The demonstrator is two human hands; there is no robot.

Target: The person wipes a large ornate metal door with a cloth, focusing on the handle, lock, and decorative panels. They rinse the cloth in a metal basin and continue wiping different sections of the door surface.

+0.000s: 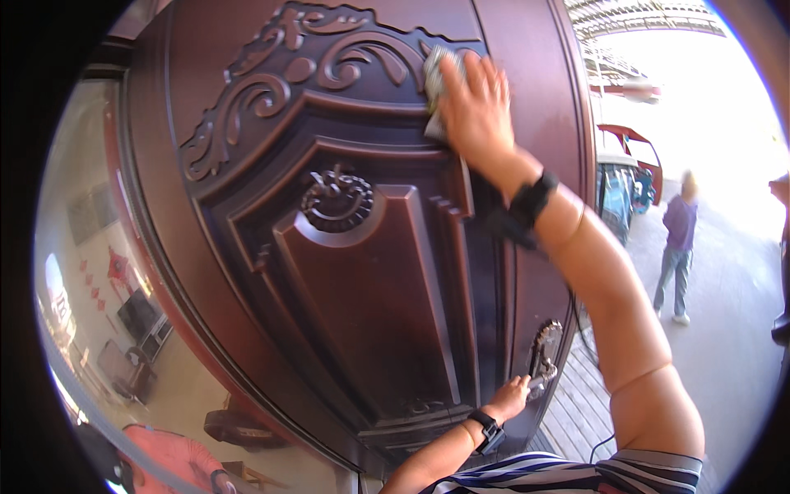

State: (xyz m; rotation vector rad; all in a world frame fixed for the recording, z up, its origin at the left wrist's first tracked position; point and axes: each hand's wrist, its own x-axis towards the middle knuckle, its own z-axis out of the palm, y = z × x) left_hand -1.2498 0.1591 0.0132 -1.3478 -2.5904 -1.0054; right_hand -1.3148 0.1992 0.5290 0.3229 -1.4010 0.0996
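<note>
A dark reddish-brown door (364,296) with carved scrollwork and raised panels fills the middle of the head view. My right hand (478,102) is pressed near its upper right part, over a folded grey cloth (435,86) that shows at the fingers' left side; the hand is slightly blurred. Lower down, my left hand (512,395) grips the ornate metal door handle (544,370) at the door's right edge. A round metal ornament (337,200) sits on the central panel. Both wrists wear black bands.
To the left, a glass pane (92,247) shows a room with furniture and red hangings, and a person in a pink top (173,457) at the bottom. At right, a person in purple (680,219) stands on paved ground near a red-framed vehicle (648,148).
</note>
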